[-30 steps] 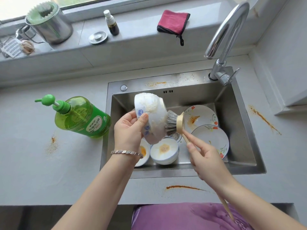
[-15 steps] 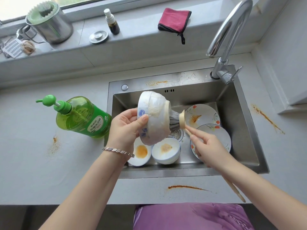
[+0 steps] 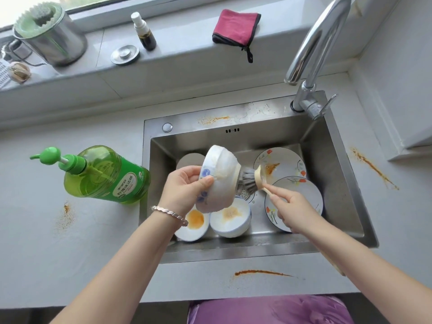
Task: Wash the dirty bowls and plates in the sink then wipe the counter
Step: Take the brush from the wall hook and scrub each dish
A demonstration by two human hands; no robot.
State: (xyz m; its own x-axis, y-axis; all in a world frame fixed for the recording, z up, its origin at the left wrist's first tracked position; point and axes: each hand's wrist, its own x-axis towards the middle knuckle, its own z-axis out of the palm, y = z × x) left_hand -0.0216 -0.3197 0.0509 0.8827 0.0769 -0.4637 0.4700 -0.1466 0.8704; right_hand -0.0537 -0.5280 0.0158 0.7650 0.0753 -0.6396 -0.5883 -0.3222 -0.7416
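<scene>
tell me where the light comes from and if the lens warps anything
Head view: daylight enters from the window at top left, partly blown out to white; head view: bright glare streaks the faucet; head view: the wide lens bows the windowsill and splays the sink sides; head view: the bowl and brush look fairly sharp, without clear motion blur.

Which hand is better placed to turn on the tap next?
Probably right: the right hand, holding the brush, is on the same side as the tap; the left hand grips the bowl.
</scene>
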